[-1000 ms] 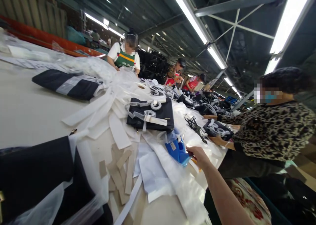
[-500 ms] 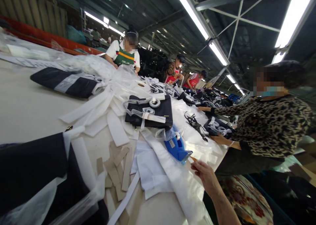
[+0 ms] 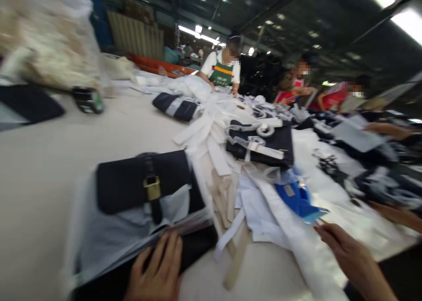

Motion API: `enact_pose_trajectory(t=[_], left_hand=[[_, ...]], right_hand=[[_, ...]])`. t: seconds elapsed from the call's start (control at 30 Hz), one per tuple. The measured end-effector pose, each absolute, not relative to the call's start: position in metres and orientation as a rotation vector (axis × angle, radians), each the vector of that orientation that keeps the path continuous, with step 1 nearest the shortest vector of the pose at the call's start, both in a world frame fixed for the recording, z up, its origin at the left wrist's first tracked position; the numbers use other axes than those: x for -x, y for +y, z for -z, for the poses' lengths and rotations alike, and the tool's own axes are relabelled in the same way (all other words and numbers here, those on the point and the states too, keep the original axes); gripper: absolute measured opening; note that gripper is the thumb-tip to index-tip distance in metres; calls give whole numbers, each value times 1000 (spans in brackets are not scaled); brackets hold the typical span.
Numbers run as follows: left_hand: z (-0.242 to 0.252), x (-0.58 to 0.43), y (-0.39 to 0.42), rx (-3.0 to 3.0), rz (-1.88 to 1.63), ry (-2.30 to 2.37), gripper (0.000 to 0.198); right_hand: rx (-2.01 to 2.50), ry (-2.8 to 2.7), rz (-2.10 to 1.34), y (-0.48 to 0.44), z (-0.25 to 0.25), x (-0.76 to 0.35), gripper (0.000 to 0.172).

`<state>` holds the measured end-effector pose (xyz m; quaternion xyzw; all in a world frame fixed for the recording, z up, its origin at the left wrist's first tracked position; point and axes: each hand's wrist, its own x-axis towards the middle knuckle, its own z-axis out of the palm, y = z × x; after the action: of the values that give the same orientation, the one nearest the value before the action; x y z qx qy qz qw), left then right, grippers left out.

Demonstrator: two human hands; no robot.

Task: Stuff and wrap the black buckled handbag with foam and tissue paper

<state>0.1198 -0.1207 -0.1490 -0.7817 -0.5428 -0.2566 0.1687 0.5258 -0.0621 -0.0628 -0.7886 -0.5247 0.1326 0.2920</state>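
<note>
A black bag (image 3: 121, 182) with a gold buckle lies at the lower left, partly covered by thin wrapping. My left hand (image 3: 158, 266) rests flat on its lower part, fingers spread over the wrapping. At the right, my right hand (image 3: 349, 252) has its fingers pinched on a small orange piece (image 3: 323, 221), close to the tip of a blue tape dispenser (image 3: 295, 197). The dispenser stands on the table beside a long white foam strip (image 3: 290, 230).
Another black bag (image 3: 283, 142) with wrapped straps lies behind the dispenser. White sheets (image 3: 263, 217) and beige strips (image 3: 239, 257) are scattered mid-table. A dark round object (image 3: 86, 100) stands far left. A co-worker's hand (image 3: 395, 215) is at the right edge; others stand behind the table.
The view has swung left, bringing the buckled bag fully into sight. My left hand has come into view on that bag. My right hand is still by the dispenser's tip.
</note>
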Motion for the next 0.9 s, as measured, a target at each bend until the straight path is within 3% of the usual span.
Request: enact_pose_trajectory(t=[0.1,0.2,0.37,0.57,0.9], left_hand=[[146,-118,-126,2219,596,-1566,38],[146,-120,-125,2189,530,-1547,39],[144,-122,-129,2204,558,-1572,45],[153,-123,-129,2207,540,-1588,40],[161,-124,-127,2200,626,-1575,33]], right_hand=[[1791,-1836,-365,-56,48,-454,32],[1300,-2332,-732,-61,24,-364,20],[811,-2623,-876,-57,25,-259,15],[959,-2792,-737,-33,66,-226,17],[1248,-2880,-286,-40,77,-202,18]])
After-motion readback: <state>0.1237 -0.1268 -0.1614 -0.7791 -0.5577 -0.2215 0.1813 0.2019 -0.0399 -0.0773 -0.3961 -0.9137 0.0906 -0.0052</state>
